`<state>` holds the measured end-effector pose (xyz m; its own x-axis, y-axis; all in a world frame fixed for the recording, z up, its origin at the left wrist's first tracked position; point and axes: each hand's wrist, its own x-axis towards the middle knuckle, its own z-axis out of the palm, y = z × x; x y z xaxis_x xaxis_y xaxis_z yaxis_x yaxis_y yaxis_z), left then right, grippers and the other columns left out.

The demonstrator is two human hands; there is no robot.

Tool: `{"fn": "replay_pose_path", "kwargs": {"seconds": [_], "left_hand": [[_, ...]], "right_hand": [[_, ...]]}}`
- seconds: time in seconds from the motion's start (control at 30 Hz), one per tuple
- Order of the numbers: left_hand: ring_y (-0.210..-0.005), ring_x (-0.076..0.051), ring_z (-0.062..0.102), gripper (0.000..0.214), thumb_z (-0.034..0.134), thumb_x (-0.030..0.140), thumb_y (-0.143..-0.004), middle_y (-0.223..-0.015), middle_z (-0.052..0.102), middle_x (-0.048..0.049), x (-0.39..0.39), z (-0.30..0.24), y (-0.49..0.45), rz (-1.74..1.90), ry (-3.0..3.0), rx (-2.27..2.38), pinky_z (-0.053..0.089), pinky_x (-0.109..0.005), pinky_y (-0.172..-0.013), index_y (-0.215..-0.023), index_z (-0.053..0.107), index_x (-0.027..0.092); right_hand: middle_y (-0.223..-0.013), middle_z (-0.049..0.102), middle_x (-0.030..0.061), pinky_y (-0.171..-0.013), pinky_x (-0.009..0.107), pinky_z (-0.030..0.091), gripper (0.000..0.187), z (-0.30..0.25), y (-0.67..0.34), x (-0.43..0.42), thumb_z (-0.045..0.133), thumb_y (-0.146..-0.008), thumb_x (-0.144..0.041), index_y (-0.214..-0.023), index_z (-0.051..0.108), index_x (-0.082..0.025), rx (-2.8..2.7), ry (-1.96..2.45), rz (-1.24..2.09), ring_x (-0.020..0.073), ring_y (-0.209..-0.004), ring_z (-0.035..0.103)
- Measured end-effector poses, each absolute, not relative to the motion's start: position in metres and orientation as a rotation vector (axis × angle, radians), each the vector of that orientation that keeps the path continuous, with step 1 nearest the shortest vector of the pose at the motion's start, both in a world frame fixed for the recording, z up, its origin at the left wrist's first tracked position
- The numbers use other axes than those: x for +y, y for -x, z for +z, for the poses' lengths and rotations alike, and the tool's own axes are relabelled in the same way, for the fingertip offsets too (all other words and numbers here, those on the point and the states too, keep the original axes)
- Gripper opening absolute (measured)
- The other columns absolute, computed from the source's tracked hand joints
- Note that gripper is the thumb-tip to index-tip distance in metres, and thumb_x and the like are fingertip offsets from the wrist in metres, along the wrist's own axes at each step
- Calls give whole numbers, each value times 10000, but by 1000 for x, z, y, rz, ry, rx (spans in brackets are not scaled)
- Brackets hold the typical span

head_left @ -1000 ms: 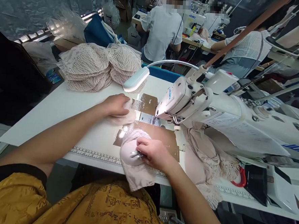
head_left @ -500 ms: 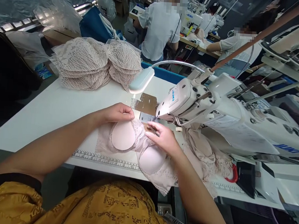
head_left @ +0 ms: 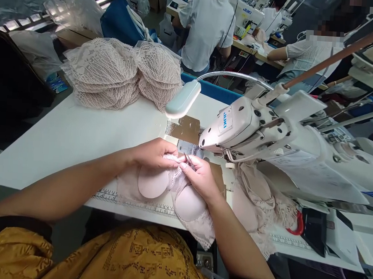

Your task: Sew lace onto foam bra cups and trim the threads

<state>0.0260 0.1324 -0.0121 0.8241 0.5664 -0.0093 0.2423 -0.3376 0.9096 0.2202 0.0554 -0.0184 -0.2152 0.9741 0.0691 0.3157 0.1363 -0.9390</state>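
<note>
A pale pink lace bra (head_left: 170,193) lies cups-up on the white sewing table (head_left: 79,133), just in front of the needle of a white sewing machine (head_left: 253,131). My left hand (head_left: 154,153) is closed, pinching the bra's top edge near the left cup. My right hand (head_left: 200,176) is closed too, pressing the centre of the bra and holding small metal snips (head_left: 189,160) between its fingers. Both hands meet at the middle of the bra.
A stack of lace bras (head_left: 124,74) sits at the table's far left. More pink pieces (head_left: 258,198) hang under the machine arm. A gooseneck lamp (head_left: 182,99) hovers above my hands. Other people sit at machines behind.
The bra went from bunched under my right hand to spread cups-up. My left hand came back from the far piece, and both hands closed together at the bra's centre.
</note>
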Motion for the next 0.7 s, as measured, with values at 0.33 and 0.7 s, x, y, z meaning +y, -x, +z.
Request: {"fn": "replay_pose_path", "kwargs": {"seconds": [0.33,0.7], "left_hand": [[-651,-116,509,239,648,348,-816,-696,583,-10,133,-12,-26,335,-1656,569,383,-210,-595,-791,687,114],[-558,-84,420,257,669,321,-793,-574,482,25,129,-13,-32,358,-1642,539,308,-181,-498,-642,644,114]], "right_hand": [[-998,704,59,-847,360,509,312,-20,-241,55,590,-880,-399,-1109,685,-211,-1678,1321,1103,206,-905,639],[-901,710,37,-778,332,495,123,-16,-224,54,633,-853,-297,-915,691,-210,-1694,1291,991,192,-838,642]]}}
